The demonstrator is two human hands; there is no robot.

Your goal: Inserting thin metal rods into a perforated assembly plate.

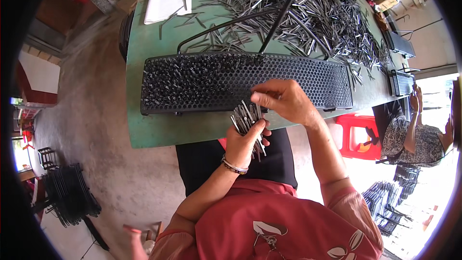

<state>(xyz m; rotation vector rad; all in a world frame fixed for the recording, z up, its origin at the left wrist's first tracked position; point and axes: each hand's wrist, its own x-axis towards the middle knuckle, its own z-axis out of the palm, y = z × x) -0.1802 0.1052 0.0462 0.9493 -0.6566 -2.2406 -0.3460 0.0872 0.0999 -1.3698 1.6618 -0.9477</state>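
Observation:
My left hand (246, 139) is closed around a bundle of thin metal strips (245, 117), which fan out above the thumb and poke out below the fingers. Just above the bundle, my right hand (286, 98) is pinched, thumb against fingers. Whatever lies between those fingertips is too small to make out. Both hands are at the near edge of a long black rack (308, 79) with a honeycomb of holes. Strip ends crowd the holes in its left part, while holes farther right show open.
A large heap of loose strips (308, 14) covers the far side of the green table (159, 132). Black rods (284, 12) rise behind the rack. An open notebook (166, 7) lies far left. A red stool (358, 135) and another person (414, 137) are at the right.

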